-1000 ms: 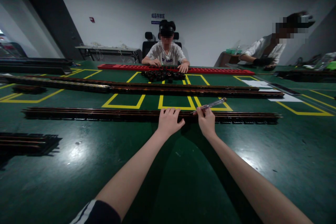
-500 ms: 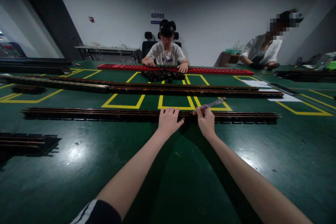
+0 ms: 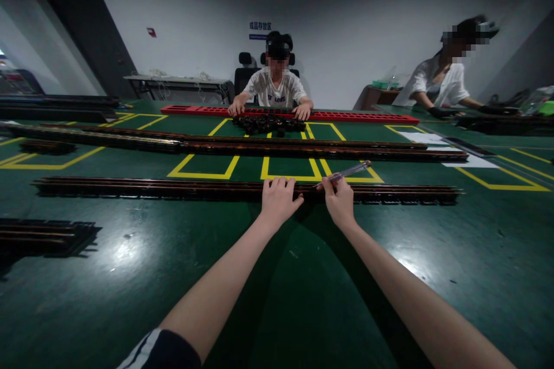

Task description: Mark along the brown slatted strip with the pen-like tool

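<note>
A long dark strip (image 3: 142,187) with copper-coloured lines along it lies crosswise on the green table in front of me. My left hand (image 3: 280,202) grips its middle, fingers over the far edge and thumb stretched along the near side. Just to the right, my right hand (image 3: 340,202) pinches a slim clear-handled tool (image 3: 352,169), which slants up to the right. Its thin tip points down at the strip between my hands. Whether the tip touches the strip I cannot tell, nor whether it is a screwdriver or a pen.
Beyond lie more long dark strips (image 3: 303,149), a pile of small black parts (image 3: 268,123) and a red slotted rail (image 3: 363,117). Another dark bundle (image 3: 38,237) lies at left. Two co-workers sit across the table, one opposite (image 3: 277,86), one at right (image 3: 448,81). White papers (image 3: 470,159) lie at right.
My hands, the tool and the strip stay almost still. The opposite co-worker's hand at the left of the picture has shifted left; the right-hand co-worker has reached out to the right.
</note>
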Motion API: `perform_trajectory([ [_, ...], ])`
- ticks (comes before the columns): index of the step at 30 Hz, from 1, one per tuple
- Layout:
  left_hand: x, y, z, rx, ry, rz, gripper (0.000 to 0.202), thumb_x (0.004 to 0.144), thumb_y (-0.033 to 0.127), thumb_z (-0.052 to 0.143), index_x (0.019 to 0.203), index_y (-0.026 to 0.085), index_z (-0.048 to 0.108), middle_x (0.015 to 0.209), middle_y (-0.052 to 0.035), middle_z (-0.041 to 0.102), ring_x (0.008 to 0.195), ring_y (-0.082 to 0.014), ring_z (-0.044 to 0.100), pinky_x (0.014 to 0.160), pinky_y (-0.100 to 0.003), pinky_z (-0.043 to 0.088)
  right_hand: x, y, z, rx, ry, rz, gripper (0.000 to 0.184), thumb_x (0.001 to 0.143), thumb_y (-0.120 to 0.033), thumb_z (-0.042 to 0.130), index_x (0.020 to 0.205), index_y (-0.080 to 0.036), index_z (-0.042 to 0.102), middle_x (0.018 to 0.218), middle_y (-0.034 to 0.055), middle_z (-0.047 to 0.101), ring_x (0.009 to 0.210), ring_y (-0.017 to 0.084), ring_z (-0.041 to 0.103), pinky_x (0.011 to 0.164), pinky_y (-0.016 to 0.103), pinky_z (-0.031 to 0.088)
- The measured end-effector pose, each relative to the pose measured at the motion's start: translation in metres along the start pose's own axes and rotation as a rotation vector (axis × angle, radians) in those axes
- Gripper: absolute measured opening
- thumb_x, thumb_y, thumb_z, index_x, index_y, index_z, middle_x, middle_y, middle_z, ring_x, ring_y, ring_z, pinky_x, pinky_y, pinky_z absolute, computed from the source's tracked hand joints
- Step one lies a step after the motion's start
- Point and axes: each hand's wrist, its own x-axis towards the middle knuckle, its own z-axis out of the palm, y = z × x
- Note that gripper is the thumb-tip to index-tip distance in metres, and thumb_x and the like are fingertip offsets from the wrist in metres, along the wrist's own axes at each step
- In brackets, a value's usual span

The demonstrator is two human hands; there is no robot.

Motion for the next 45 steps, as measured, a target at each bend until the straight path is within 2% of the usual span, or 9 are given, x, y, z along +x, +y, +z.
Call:
perform_trajectory([
  [8,-0.0003,0.0022,0.002,0.044,0.013,-0.009,0.035,0.087,0.041,0.048,0.107,0.016,0.062,0.108,-0.0129,0.067,0.103,-0.0291,0.058,0.09,-0.046,0.041,-0.0008,-0.0017,0.0015,-0.071,0.026,-0.046,0.035,0.088,-0.052,0.045,0.071,-0.022,0.054,0.067,0.0052,0.069,0.069,0.024,0.064,0.077,0.041,0.045],
  [18,-0.001,0.002,0.0014,0.035,0.011,-0.004,0.036,0.089,0.04,0.044,0.108,0.016,0.062,0.109,-0.0126,0.067,0.102,-0.0279,0.059,0.091,-0.045,0.041,-0.0007,-0.0012,-0.0003,-0.121,0.141,0.008,0.04,0.088,-0.056,0.041,0.065,-0.024,0.048,0.063,0.0041,0.065,0.062,0.022,0.059,0.074,0.039,0.043],
  [33,-0.0013,0.0007,0.0027,0.041,0.026,-0.015,0.033,0.089,0.033,0.043,0.109,0.016,0.062,0.11,-0.0122,0.066,0.103,-0.0274,0.058,0.092,-0.046,0.041,-0.0002,0.0019,0.0006,-0.143,0.017,-0.086,0.029,0.087,-0.042,0.047,0.066,-0.023,0.052,0.068,0.0063,0.067,0.071,0.025,0.062,0.08,0.042,0.043],
  [45,-0.0022,0.0017,0.0038,0.073,0.041,0.016,0.033,0.089,0.021,0.042,0.114,0.016,0.062,0.114,-0.0103,0.067,0.107,-0.0258,0.058,0.096,-0.046,0.039,0.0008,0.0047,0.0018,-0.112,0.008,-0.081,0.023,0.087,-0.039,0.048,0.073,-0.022,0.054,0.068,0.0058,0.069,0.073,0.026,0.064,0.081,0.043,0.043],
])
